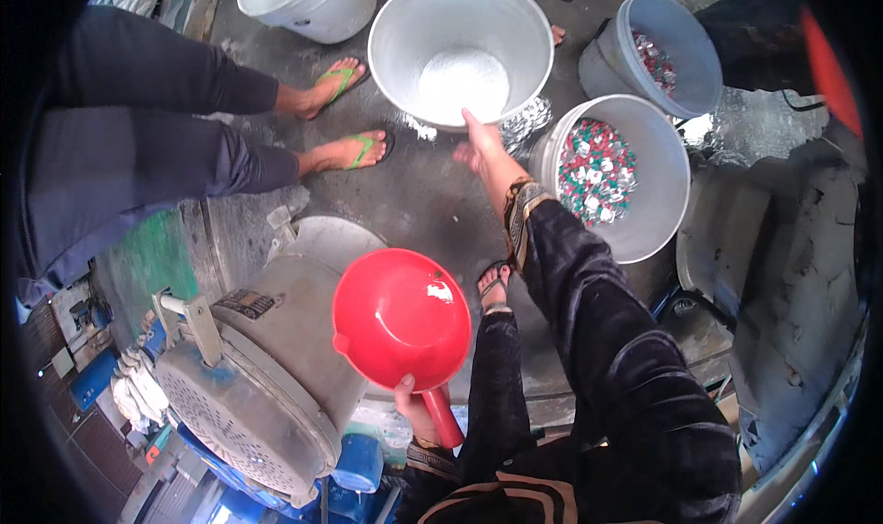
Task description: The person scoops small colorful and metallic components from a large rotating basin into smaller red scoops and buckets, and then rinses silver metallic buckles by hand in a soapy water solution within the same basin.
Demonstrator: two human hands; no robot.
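Your left hand (416, 409) grips the red dipper (402, 317) where its handle meets the bowl, thumb at the rim. The dipper is over the floor side of the metal drum, its mouth facing up toward you. Its long axis runs diagonally: the handle points down and to your right, toward your body, the bowl away to the upper left, with a small spout on the left rim.

Your right hand (483, 145) reaches ahead to the near rim of the large pale basin (414, 46), one digit over that edge; you cannot tell whether it grips.

Right of that hand stands a pale bucket (658, 188) holding small red, green and silvery pieces; beyond it, a bluish bucket (690, 50) holds more. The metal drum (276, 303) lies at your left, below a co-worker's sandalled feet (368, 147).
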